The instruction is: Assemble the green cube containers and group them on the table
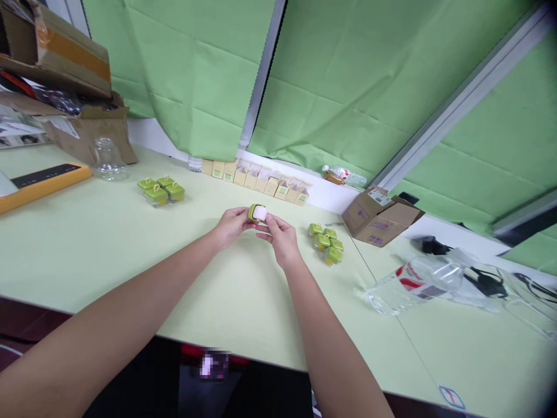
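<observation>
Above the middle of the pale table, my left hand is closed on a small green lid, tilted so that its hollow side shows. A smooth white piece sits in or against that lid; I cannot tell whether the two are joined. My right hand pinches the white piece at its right side, thumb on top. To the left stands a cluster of small clear containers with green handled lids. A similar cluster of green-lidded containers is just right of my right hand.
Small cardboard boxes line the back edge. A large plastic bottle lies at right, near a carton and black cables. At left are a clear jar, an orange-edged device and stacked cardboard boxes.
</observation>
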{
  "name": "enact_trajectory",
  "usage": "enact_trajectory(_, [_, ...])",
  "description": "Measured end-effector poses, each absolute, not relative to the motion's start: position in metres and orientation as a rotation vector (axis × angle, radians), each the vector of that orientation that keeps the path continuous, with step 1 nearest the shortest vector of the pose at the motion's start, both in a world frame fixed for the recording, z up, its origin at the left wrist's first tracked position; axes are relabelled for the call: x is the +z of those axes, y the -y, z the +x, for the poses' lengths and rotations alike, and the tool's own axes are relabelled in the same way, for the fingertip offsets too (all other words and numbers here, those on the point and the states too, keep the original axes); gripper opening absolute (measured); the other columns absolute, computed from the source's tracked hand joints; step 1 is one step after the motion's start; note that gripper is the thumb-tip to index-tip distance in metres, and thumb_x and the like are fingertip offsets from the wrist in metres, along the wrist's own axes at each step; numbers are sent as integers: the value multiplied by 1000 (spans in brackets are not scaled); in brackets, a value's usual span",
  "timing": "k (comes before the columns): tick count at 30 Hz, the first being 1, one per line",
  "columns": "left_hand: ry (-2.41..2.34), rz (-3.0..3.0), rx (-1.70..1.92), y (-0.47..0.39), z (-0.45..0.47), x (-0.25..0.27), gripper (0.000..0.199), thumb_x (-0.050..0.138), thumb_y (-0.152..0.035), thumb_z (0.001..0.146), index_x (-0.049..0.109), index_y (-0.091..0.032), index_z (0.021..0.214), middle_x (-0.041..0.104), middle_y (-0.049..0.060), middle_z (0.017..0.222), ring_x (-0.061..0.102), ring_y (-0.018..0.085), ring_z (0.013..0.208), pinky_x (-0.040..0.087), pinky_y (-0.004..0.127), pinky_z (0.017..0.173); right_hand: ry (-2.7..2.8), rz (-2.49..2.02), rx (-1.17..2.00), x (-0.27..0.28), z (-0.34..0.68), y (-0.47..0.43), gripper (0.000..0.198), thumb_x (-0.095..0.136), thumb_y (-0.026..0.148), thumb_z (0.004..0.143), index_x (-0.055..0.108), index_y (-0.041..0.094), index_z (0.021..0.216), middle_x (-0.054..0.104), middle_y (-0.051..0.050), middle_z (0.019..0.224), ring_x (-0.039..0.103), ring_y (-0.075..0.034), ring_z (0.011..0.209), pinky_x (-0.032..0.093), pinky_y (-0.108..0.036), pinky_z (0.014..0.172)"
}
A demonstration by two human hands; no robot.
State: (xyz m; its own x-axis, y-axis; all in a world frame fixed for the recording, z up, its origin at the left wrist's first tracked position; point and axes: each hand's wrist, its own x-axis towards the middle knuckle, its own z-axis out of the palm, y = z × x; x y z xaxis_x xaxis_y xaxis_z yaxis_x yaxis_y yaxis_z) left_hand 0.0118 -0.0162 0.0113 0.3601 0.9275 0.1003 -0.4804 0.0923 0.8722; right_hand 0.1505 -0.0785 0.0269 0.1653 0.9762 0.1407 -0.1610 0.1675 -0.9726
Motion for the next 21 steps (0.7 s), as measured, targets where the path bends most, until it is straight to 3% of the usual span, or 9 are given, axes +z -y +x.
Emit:
enact_trajectory(9, [-589,1031,1115,16,14,10,34,80,-39,71,74,-11,90,71,10,89,64,15,77,54,34,82,995,-1102,1068,21,155,72,31,73,44,77,69,19,95,72,-6,95,71,-16,73,60,-29,65])
enact_trajectory(14, [-730,1376,1180,12,15,4,33,68,-45,79,74,-14,85,71,5,78,63,16,64,52,31,68,1046,-1128,1104,25,156,75,44,58,56,84,64,20,107,71,-8,99,71,-19,74,57,-29,56])
enact_trajectory(17, [-788,1634,1179,14,13,2,27,64,-42,81,73,-17,78,68,3,67,59,15,57,47,28,60,1177,-1227,1056,26,156,77,46,70,52,75,64,22,109,70,-3,88,69,-17,70,51,-23,50])
enact_trajectory(21, [-844,1837,1197,20,11,4,25,60,-39,84,70,-19,73,64,2,64,57,15,58,43,27,59,1209,-1232,1107,25,156,78,38,74,43,69,63,20,98,67,0,78,66,-16,66,53,-24,53])
